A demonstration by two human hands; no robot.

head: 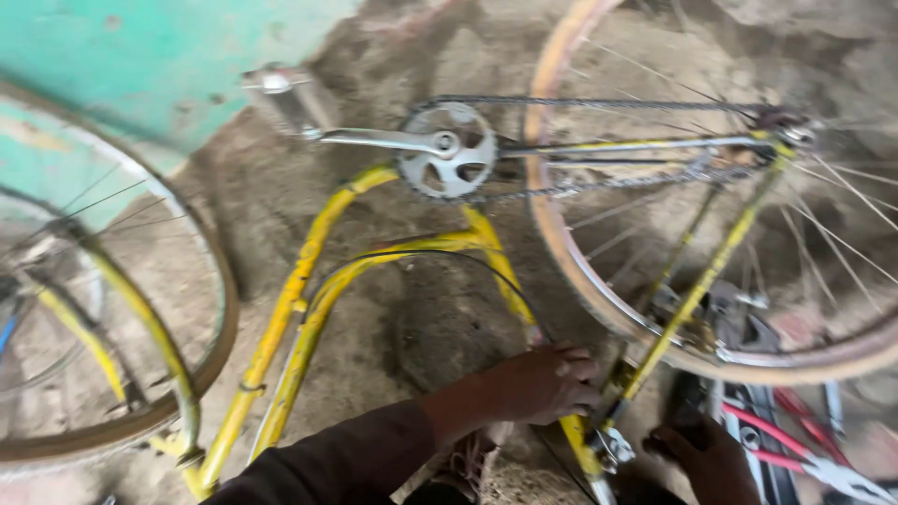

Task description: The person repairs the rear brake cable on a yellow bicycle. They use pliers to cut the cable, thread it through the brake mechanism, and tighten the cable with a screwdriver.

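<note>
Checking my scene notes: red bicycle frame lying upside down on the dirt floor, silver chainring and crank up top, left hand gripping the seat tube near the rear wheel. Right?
One thing is off: the head view shows the tubular metal bicycle frame is yellow, not red. The rest holds: it lies upside down on the dirt floor, silver toothed chainring and crank on top, left hand gripping the seat tube by the rear wheel.

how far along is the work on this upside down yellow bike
Looks done: both wheels and the chain sit in place on the inverted yellow frame. In hand: the left hand grips the seat tube near its clamp; the right hand rests beside it. Left: probably the clamp area; red-handled pliers lie unused.
</note>
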